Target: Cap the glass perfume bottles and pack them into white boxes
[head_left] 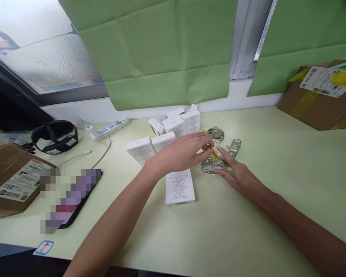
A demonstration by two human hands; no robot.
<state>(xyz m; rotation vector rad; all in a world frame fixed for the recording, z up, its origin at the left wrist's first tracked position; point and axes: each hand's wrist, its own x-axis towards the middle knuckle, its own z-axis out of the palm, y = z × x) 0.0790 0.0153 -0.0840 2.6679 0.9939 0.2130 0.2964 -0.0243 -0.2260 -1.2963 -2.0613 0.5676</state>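
A round, squat glass perfume bottle [212, 166] with a gold top [214, 154] stands on the pale table. My left hand [184, 151] reaches over from the left, its fingers and thumb closed at the gold top; the fingertips partly hide it. My right hand [235, 174] grips the bottle's right side between thumb and fingers. Just behind is a second round perfume bottle [215, 134], also gold-topped. To the right, a slim clear glass bottle [235, 147] lies close to my right fingers. A white printed box [180, 188] lies below my left wrist.
Several white boxes [174, 126] stand clustered by the wall. On the left are a brown carton [20, 181], a phone [75, 200], a black headband device [56, 138] and a power strip [111, 129] with cables. Another carton [314, 104] sits at the back right.
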